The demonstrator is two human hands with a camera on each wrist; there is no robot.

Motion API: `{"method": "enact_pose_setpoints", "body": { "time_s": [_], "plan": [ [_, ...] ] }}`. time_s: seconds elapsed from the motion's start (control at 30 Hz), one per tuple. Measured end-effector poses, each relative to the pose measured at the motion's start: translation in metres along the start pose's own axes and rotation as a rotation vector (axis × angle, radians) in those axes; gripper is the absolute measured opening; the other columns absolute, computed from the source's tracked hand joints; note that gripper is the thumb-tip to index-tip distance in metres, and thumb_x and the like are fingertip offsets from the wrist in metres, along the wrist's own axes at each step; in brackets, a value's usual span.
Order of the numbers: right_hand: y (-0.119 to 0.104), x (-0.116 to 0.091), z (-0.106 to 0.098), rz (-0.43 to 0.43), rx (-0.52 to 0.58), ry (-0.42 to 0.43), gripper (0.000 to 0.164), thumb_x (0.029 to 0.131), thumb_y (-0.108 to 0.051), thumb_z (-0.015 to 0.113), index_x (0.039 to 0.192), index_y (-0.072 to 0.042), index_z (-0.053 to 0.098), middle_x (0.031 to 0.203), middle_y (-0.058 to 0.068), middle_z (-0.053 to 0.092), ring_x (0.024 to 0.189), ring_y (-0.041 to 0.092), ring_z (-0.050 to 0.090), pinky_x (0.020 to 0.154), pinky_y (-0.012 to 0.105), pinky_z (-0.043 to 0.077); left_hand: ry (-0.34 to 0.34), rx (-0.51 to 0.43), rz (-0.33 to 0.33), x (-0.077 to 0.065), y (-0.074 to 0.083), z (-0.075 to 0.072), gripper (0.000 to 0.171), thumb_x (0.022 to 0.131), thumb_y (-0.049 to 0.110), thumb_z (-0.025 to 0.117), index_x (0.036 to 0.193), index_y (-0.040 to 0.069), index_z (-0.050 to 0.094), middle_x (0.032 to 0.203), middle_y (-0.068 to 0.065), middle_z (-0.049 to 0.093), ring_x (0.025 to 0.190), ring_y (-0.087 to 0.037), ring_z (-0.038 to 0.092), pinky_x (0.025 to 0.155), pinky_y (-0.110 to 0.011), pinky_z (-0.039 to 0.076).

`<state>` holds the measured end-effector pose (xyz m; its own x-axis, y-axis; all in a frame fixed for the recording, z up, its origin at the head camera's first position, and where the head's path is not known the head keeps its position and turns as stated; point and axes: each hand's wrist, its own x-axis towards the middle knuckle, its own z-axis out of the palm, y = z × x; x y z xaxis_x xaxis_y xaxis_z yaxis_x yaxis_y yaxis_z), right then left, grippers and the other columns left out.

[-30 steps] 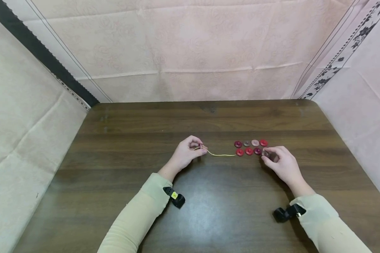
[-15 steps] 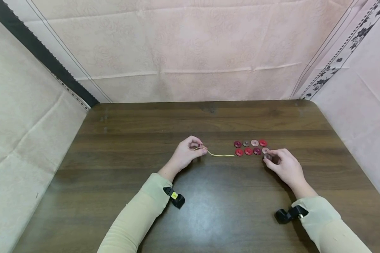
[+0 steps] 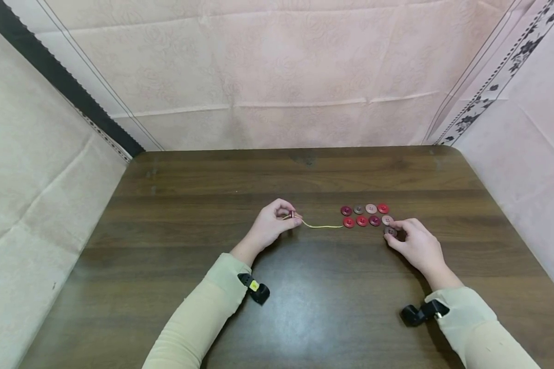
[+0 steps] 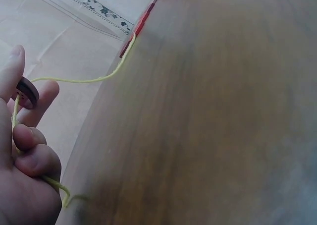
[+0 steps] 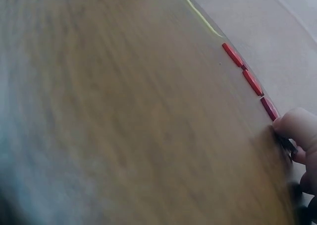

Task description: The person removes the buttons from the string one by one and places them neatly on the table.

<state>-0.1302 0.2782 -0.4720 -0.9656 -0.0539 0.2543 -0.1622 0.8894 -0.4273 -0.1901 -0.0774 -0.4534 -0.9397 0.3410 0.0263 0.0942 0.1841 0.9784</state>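
Note:
In the head view my left hand (image 3: 270,225) pinches a dark maroon button (image 4: 27,93) between thumb and finger. A yellow cord (image 3: 323,226) passes through that button and trails right to the nearest red button (image 3: 348,222); in the left wrist view the cord also runs under curled fingers. My right hand (image 3: 417,246) pinches a dark grey button (image 3: 390,231) by its edge, low at the tabletop. That button lies just in front of a pale pink button (image 3: 387,220) at the right end of the front row.
Two rows of buttons lie on the wooden table (image 3: 258,174). Behind are a maroon button (image 3: 346,210), a grey button (image 3: 358,209), a pink button (image 3: 371,208) and a red button (image 3: 383,208). A patterned cloth (image 3: 277,77) hangs beyond the table's far edge.
My right hand has shifted slightly right and toward me with the dark grey button, uncovering the pale pink button in the front row. The left hand has stayed in place.

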Motion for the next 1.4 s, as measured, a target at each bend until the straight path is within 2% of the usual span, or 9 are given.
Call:
{"method": "enact_pose_setpoints", "body": {
  "time_s": [0.53,0.7,0.83,0.93,1.1,1.4],
  "plan": [
    [-0.003,-0.003,-0.003,0.015,0.013,0.006,0.024,0.08,-0.02,0.071,0.097,-0.004,0.064,0.099,0.015,0.058,0.082,0.027,0.055,0.071,0.048,0.044,0.0,-0.011,0.007,0.0,0.0,0.0,0.025,0.081,0.012,0.073,0.099,0.005,0.057,0.091,-0.005,0.071,0.084,-0.015,0.065,0.069,-0.027,0.045],
    [-0.003,-0.003,-0.002,0.011,0.053,0.025,0.03,0.08,-0.019,0.072,0.103,-0.003,0.06,0.1,0.015,0.054,0.086,0.027,0.051,0.073,0.049,0.042,0.005,-0.023,0.017,0.001,0.0,0.002,0.025,0.081,0.011,0.073,0.098,0.004,0.057,0.091,-0.006,0.071,0.083,-0.015,0.065,0.069,-0.026,0.046],
    [-0.004,-0.002,0.0,0.009,0.095,0.052,0.031,0.081,-0.018,0.071,0.105,-0.001,0.06,0.101,0.014,0.054,0.087,0.026,0.049,0.073,0.044,0.04,0.003,-0.029,0.025,0.001,0.0,0.002,0.025,0.08,0.009,0.074,0.098,0.004,0.056,0.09,-0.006,0.071,0.083,-0.015,0.065,0.069,-0.026,0.046],
    [-0.006,0.0,0.002,-0.003,0.116,0.083,0.029,0.08,-0.015,0.071,0.104,-0.001,0.061,0.1,0.013,0.055,0.082,0.023,0.047,0.07,0.037,0.038,-0.003,-0.033,0.029,0.001,0.0,0.003,0.025,0.08,0.009,0.074,0.098,0.003,0.056,0.091,-0.007,0.071,0.083,-0.015,0.065,0.069,-0.026,0.046],
    [-0.017,0.007,0.006,-0.034,0.148,0.123,0.029,0.08,-0.012,0.072,0.105,-0.002,0.062,0.097,0.01,0.055,0.074,0.018,0.046,0.065,0.028,0.037,-0.007,-0.032,0.027,0.001,0.001,0.003,0.025,0.081,0.009,0.073,0.098,0.003,0.056,0.091,-0.007,0.07,0.083,-0.016,0.065,0.069,-0.026,0.046],
    [-0.053,0.024,0.019,-0.137,0.227,0.16,0.026,0.078,-0.008,0.072,0.101,-0.002,0.064,0.093,0.009,0.056,0.067,0.015,0.047,0.06,0.026,0.04,-0.01,-0.016,0.013,0.0,0.002,0.003,0.025,0.081,0.011,0.073,0.098,0.005,0.057,0.091,-0.005,0.071,0.083,-0.015,0.065,0.069,-0.027,0.045]
  ]
}}
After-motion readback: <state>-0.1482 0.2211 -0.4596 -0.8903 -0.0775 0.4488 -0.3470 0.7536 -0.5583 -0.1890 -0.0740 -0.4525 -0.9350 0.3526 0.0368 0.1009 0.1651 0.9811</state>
